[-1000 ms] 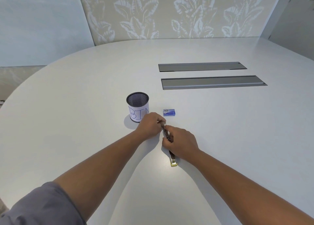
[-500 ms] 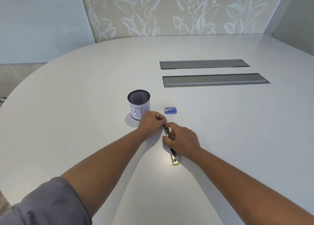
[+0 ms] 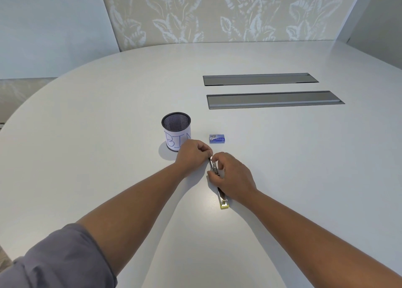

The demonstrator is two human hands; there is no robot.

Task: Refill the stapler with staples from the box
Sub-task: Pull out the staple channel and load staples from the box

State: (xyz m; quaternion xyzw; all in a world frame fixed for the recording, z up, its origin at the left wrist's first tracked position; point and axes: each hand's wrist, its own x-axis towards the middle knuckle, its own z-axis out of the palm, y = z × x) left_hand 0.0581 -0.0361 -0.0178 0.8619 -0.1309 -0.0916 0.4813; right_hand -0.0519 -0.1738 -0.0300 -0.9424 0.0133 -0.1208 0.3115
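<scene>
The stapler [image 3: 218, 180] is laid lengthwise on the white worktop [image 3: 282, 157], its yellow end toward the near edge. Its far end is pinched by the left hand [image 3: 192, 155], grip narrow around the metal tip. Its middle is clasped by the right hand [image 3: 233, 176]. The blue staple box [image 3: 216, 139] is seen just beyond, closed. A mesh cup [image 3: 176, 131] labelled "BIN" is placed beside the left hand.

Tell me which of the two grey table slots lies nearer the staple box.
The longer, closer slot, just beyond the staple box; the shorter slot lies behind it.
</scene>
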